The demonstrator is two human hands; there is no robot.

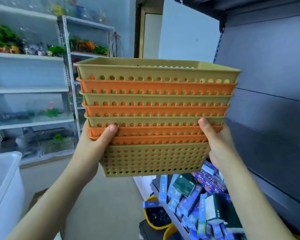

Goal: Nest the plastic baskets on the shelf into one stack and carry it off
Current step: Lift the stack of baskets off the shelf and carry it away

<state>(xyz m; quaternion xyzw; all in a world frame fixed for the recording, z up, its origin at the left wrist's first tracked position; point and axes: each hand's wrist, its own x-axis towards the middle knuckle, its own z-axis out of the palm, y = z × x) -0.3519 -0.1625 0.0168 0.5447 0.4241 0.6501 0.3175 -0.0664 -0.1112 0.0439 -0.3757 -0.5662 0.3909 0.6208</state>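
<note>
Basket stack (154,116): tan and orange baskets nested, held up in the air.
Left hand (95,144): fingers grip the stack's left side.
Right hand (216,141): fingers grip its right side.

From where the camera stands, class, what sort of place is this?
Probably a small shop or stockroom: open shelving with artificial plants, and many blue boxed goods piled on a low rack.
</note>
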